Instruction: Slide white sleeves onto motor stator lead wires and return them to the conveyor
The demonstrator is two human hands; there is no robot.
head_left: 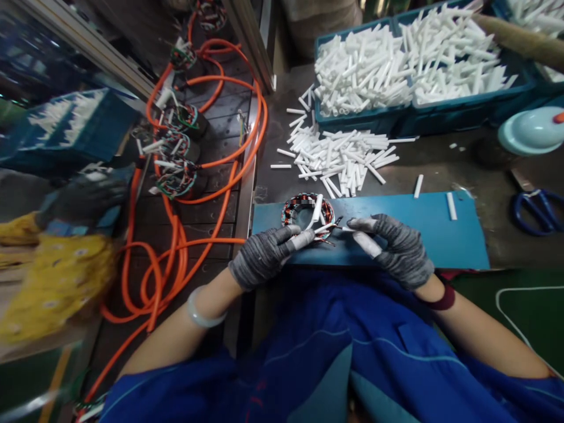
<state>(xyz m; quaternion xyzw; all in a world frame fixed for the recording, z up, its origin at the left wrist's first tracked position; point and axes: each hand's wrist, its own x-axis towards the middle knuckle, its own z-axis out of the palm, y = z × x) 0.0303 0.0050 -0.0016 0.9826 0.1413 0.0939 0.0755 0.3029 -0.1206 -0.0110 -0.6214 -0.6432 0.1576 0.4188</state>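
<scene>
A ring-shaped motor stator [288, 210] wound with orange, black and pale wires lies on the blue mat [423, 235] before me. My left hand [268, 252], in a grey glove with white fingertips, is closed at its near side, pinching a thin white sleeve [325, 228] with wire ends sticking out beyond it. A thicker white tube [317, 208] stands tilted on the stator's right side. My right hand [392, 247], gloved alike, pinches a small white sleeve [347, 229] close to the dark wire tips. Whether wire and sleeve touch is too small to tell.
Loose white tubes [343, 155] are heaped behind the mat, with full teal bins [361, 120] farther back. Blue-handled scissors [535, 211] and a lidded cup [526, 132] stand right. Orange tubing [176, 235] loops past several stators [176, 176] on the left; a person's gloved hand [73, 200] is beyond.
</scene>
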